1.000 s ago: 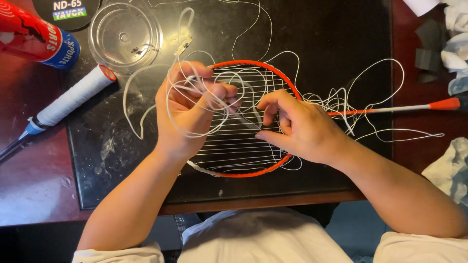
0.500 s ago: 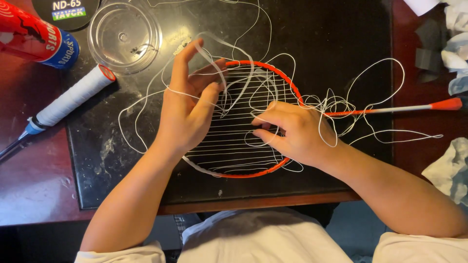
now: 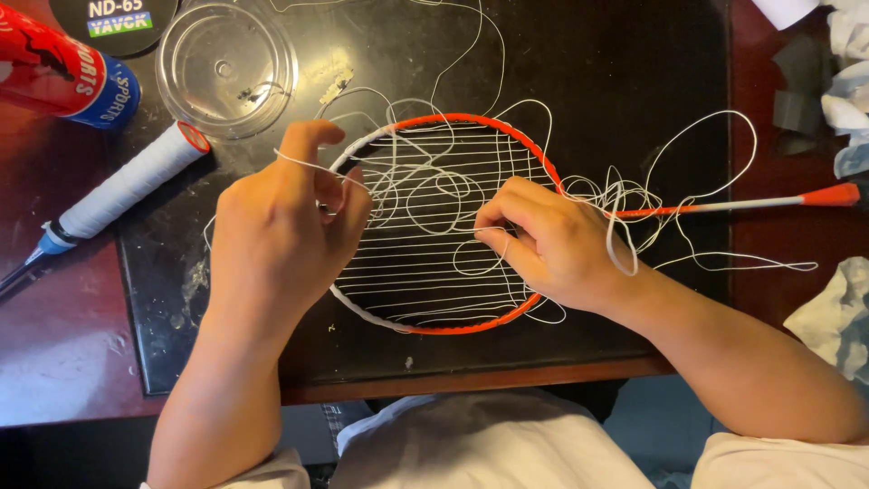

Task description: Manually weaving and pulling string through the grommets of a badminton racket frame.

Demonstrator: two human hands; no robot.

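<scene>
An orange-framed badminton racket (image 3: 471,121) lies flat on a black mat (image 3: 615,72), its head partly strung with white string (image 3: 425,195). My left hand (image 3: 285,226) hovers over the head's left rim, fingers curled, with a strand of the white string pulled taut across its fingers. My right hand (image 3: 552,240) rests on the right side of the head, fingertips pinching a strand among the strung rows. Loose string (image 3: 688,181) loops in a tangle over the racket's shaft (image 3: 724,206) to the right.
A clear round plastic lid (image 3: 226,68) sits at the mat's top left. A second racket handle with white grip (image 3: 127,186) lies left, beside a red and blue tube (image 3: 63,77). Crumpled white paper (image 3: 846,63) lies at the right, on a reddish table (image 3: 63,344).
My left hand has lifted off the strings and moved left and toward me, drawing a strand with it. My right hand stays on the head's right side.
</scene>
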